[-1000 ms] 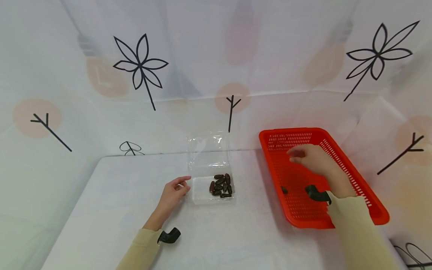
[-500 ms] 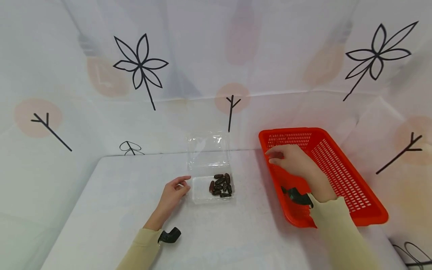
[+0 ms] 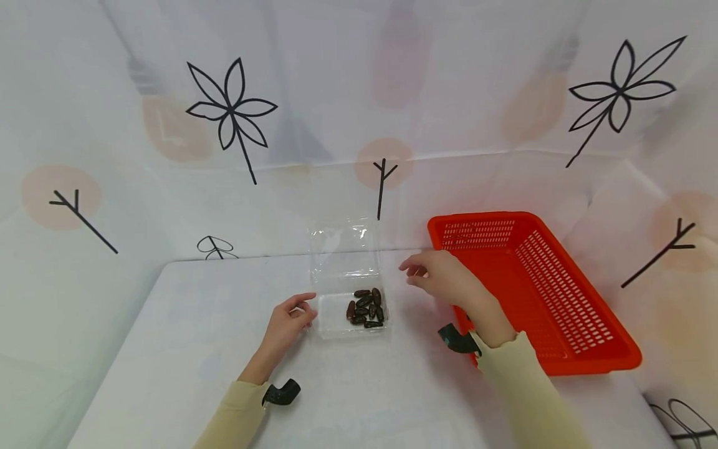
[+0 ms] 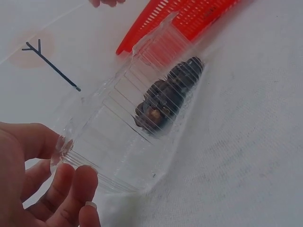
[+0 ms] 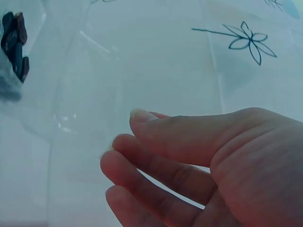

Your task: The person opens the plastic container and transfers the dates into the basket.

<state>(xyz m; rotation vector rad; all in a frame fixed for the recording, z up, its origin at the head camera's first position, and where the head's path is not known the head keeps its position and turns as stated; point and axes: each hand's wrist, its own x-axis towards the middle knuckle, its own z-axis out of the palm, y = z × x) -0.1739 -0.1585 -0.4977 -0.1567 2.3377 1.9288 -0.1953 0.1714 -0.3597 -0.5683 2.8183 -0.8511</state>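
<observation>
Left grip (image 3: 287,323), a bare hand, sat at the near-left edge of a clear plastic box (image 3: 333,315). Its fingertips touched the corner and the fingers were bent; could not tell whether they pinched the plastic or only rested against it. Right grip (image 3: 445,277), also bare, hung over the strip between box and red basket, fingers slack and loosely bent. Head view showed a gap between thumb and fingers. Its wrist crossed the basket's left rim.

Box stood on the bench, lid (image 3: 344,249) raised at the back. Dark brown oblong pieces (image 3: 362,312) lay clustered in its right part, several touching, at the end away from the left grip. Left wrist view showed them through ribbed, see-through walls.

Red basket (image 3: 527,293), slatted on its sides, stood to the right of the box, well apart from it. Both wrists carried a black curved fitting (image 3: 282,392) by a pale yellow sleeve (image 3: 227,415).

White cloth covered the bench (image 3: 348,393). Behind rose a pale backdrop (image 3: 314,112) printed with black line flowers, twigs and faint peach spots.
</observation>
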